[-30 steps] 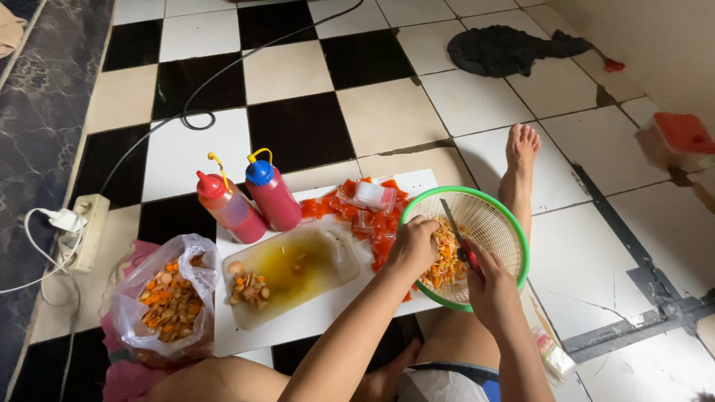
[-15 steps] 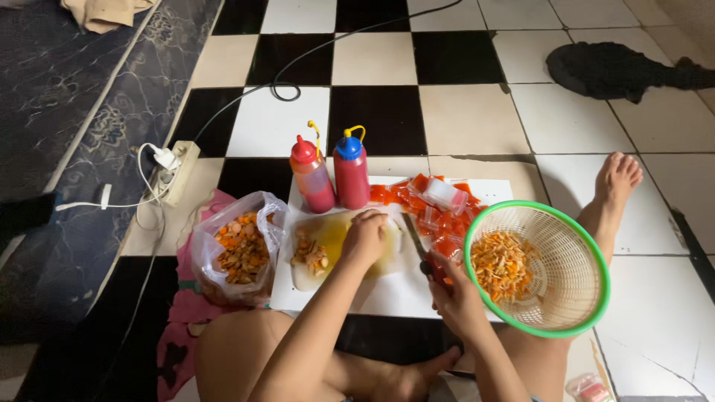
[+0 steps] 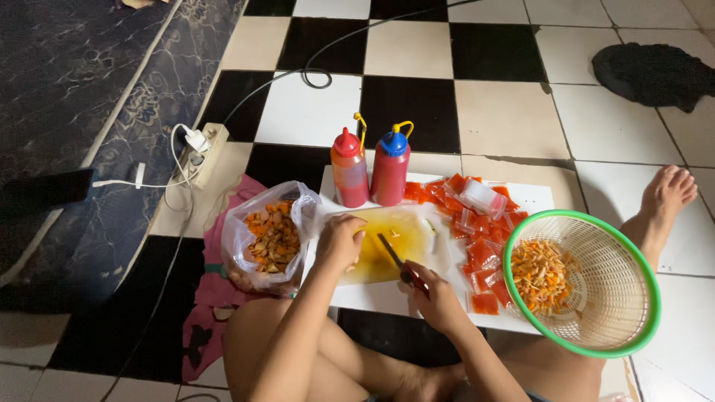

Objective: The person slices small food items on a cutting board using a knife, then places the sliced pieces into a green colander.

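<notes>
A knife (image 3: 392, 255) is gripped in the right hand (image 3: 434, 295), the fingers curled tightly round its dark handle and the blade pointed up and left over a yellow-stained board (image 3: 392, 242). The board lies on a white sheet (image 3: 417, 304) on the checkered floor (image 3: 417, 52). The left hand (image 3: 339, 240) is set on the board's left edge with the fingers bent over something yellowish; what is held cannot be told. Just left of that hand, an open plastic bag (image 3: 257, 242) of orange and brown pieces is seen on a pink cloth (image 3: 212, 290). Behind the board, two red squeeze bottles are stood upright and touching, one with a red cap (image 3: 349, 170) and one with a blue cap (image 3: 391, 167). To the right of the board, small red sachets (image 3: 484, 249) are piled, and beyond them a green-rimmed basket (image 3: 622, 327) holding orange shreds is placed near the bare foot (image 3: 665, 195). A power strip (image 3: 202, 152) with cables is seen at the rug's (image 3: 89, 112) edge.
</notes>
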